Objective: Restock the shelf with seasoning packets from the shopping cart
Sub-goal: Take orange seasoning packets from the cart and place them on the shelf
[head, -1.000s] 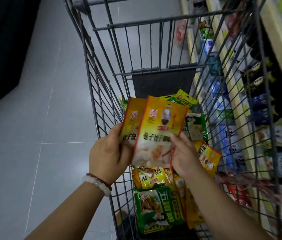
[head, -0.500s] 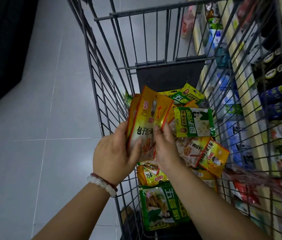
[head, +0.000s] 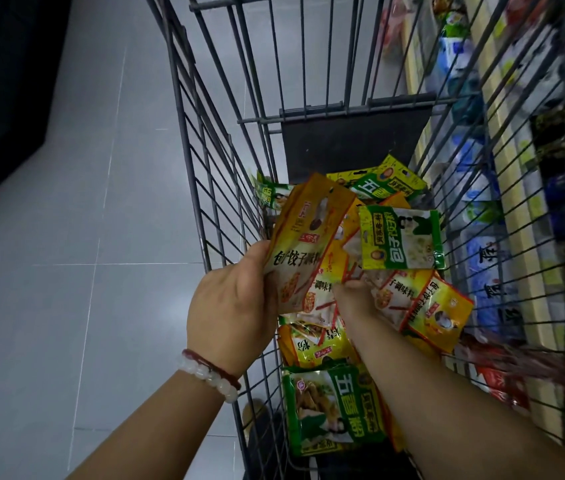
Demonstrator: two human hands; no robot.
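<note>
A shop aisle: wire shopping cart (head: 225,140) beside stocked shelf (head: 523,188).

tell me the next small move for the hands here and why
Probably close the right hand on one more orange packet and add it to the stack. The left hand already grips a fanned stack of orange packets, and the right reaches among loose ones in the cart, seemingly collecting before turning to the shelf.

Both forearms reach forward, the left hand (head: 230,306) with fingers (head: 256,252) curled closed, the right hand (head: 352,296) mostly hidden.
</note>
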